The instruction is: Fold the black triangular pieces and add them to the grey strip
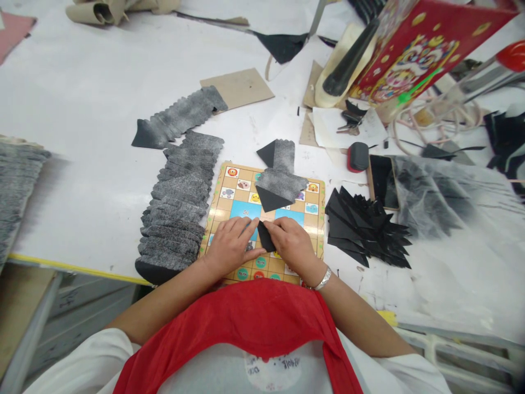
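Pinching a black piece (266, 238), left grip (228, 245) and right grip (293, 244) clamp its edges over the patterned board (315, 223); right of them, a shallow box (371, 180), contents unclear.

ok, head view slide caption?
Left hand and right hand on a black piece over a patterned board, flanked by grey pieces and a black pile.

Ahead and right of my right hand (290, 241), I see a small red-and-black case (358, 157), with keys (349, 130) on white paper (328, 130) just beyond it. Farther out that way, a red box (426, 52) with a cartoon print is beside a cream-and-black object (349, 63). Well ahead of my left hand (232, 243) lies rolled brown material (100, 12); farther left, a pink sheet (14, 33).
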Action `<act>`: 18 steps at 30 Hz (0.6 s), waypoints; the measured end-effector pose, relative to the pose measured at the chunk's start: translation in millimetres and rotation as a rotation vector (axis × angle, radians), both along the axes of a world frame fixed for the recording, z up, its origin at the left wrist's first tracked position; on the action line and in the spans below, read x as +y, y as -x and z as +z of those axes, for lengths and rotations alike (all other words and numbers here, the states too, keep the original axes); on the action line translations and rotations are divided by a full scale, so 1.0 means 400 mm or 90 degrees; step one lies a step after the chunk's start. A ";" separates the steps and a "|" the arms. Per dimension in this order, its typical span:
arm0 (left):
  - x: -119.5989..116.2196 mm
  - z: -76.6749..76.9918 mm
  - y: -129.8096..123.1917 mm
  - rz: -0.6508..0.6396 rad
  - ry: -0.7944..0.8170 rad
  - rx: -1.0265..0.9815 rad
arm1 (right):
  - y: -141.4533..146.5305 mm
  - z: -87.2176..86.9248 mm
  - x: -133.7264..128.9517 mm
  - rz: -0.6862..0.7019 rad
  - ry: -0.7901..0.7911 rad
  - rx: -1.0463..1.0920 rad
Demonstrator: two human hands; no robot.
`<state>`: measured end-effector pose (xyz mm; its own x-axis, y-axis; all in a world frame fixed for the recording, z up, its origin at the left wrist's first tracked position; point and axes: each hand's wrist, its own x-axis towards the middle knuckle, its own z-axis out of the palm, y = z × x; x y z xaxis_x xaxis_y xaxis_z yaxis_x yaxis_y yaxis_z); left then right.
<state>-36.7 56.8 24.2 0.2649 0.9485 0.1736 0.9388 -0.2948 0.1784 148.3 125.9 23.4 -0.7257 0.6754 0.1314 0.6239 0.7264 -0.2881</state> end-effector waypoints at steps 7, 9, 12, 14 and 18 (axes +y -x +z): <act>0.001 0.010 -0.012 -0.031 -0.006 0.031 | 0.005 -0.001 -0.002 -0.009 0.028 0.007; 0.003 0.014 -0.015 -0.031 -0.004 0.040 | 0.001 0.008 0.008 -0.029 0.087 0.043; 0.004 0.018 -0.013 -0.037 -0.001 0.052 | -0.014 0.025 0.038 -0.084 0.223 0.128; 0.003 0.018 -0.011 -0.038 0.003 0.056 | -0.023 0.039 0.057 -0.112 0.275 0.151; -0.002 0.014 -0.009 -0.034 -0.001 0.048 | -0.007 0.062 0.060 -0.089 0.180 0.044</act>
<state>-33.0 55.9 29.9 0.3273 0.9325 0.1530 0.9324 -0.3449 0.1079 151.1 149.8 48.1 -0.6192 0.7847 -0.0297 0.6836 0.5200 -0.5122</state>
